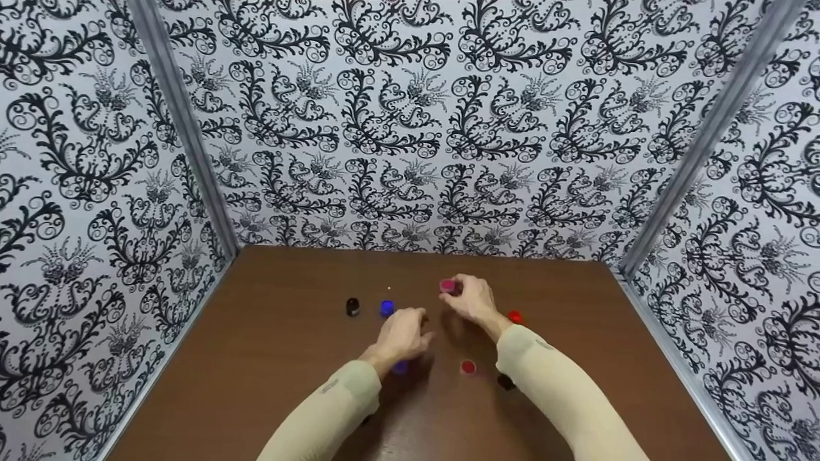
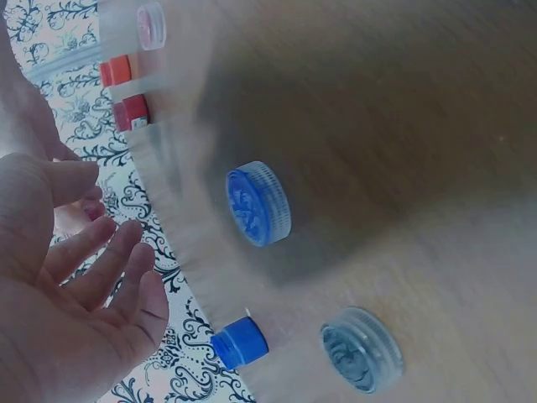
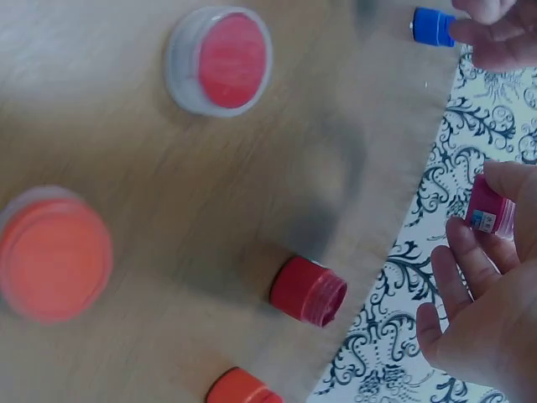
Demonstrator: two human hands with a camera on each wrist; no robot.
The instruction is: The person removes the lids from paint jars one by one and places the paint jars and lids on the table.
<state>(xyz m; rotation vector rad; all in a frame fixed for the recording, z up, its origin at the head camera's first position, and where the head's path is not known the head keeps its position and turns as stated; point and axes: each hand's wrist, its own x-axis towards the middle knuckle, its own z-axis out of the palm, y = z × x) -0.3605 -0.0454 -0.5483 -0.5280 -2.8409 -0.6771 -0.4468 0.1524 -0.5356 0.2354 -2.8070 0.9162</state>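
My right hand pinches a small magenta paint jar between thumb and fingers, raised off the table. A pale label shows on this jar in the right wrist view. My left hand hovers over the table with loosely bent fingers and holds nothing. Nearest to it are a small blue jar and a round clear tub with blue contents. A red jar and an orange jar stand near the right hand.
A black jar stands left of the blue one. Round tubs hold red, orange and dark grey contents. Patterned walls enclose the brown table at the back and sides.
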